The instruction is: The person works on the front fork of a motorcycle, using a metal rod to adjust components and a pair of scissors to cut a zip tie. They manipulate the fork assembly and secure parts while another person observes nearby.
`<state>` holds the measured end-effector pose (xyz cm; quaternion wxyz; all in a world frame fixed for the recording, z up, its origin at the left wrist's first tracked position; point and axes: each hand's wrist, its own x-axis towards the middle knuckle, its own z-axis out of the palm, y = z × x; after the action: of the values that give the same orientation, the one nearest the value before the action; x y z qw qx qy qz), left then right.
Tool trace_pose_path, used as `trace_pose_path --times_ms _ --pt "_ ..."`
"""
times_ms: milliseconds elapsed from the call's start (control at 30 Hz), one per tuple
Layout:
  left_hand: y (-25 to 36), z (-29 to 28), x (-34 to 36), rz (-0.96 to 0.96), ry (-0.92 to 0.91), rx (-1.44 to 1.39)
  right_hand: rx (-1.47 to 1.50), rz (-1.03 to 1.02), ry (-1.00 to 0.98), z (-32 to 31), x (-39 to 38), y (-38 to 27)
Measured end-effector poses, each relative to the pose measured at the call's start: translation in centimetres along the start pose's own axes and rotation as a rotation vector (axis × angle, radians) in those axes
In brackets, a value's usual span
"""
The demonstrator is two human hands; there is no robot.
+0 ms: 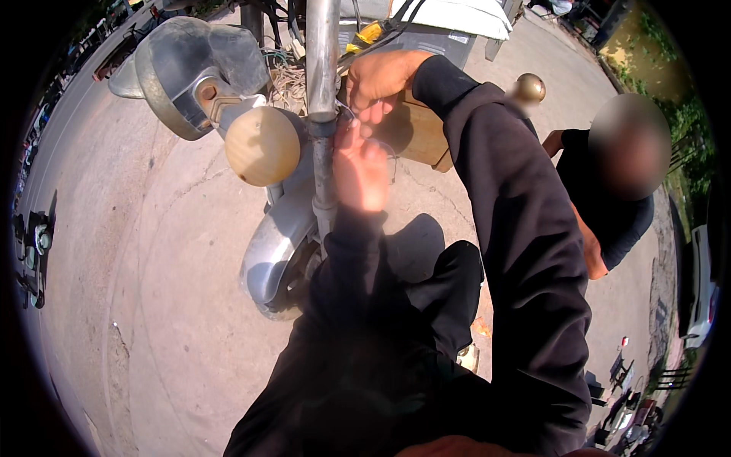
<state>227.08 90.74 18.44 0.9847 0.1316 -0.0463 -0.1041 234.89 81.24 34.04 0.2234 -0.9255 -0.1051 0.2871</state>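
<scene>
An upright metal pole stands before me, with a dark band and a joint along its length. Just right of this pole, my left hand is raised, its fingers pinched on a thin wire that loops out beside it. My right hand reaches in from above right, fingers curled down close to the left fingertips. Whatever lies in the right fingers is too small to make out. Left of the pole is a smooth, pale wood-coloured ball.
A worn grey vehicle part with a rusty bolt and a silver mudguard over a wheel are to the left. Behind my hands are a wooden box and tangled cords. Another ball and a person are at right.
</scene>
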Motion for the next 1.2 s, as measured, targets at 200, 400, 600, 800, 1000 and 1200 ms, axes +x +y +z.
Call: trace_pose_path --times_ms 200,400,600,800,1000,1200 --pt "-0.2 0.2 0.3 0.055 0.049 0.036 0.102 -0.025 0.04 0.1 -0.7 -0.1" --pt "-0.5 2.1 -0.6 0.121 0.096 0.161 0.193 -0.089 0.06 0.9 -1.4 0.7" --pt "-1.1 0.6 -0.2 0.197 0.102 0.22 0.036 -0.134 0.211 2.0 -0.3 1.5" --pt "-0.7 1.0 -0.4 0.16 0.22 0.365 -0.215 -0.212 0.395 2.3 -0.5 1.2" --pt "-1.5 0.3 1.3 0.233 0.148 0.42 -0.525 -0.122 0.445 2.6 -0.3 0.4" --pt "-2.5 1.3 1.7 0.287 0.084 0.372 -0.645 -0.035 0.462 2.1 -1.3 -1.4"
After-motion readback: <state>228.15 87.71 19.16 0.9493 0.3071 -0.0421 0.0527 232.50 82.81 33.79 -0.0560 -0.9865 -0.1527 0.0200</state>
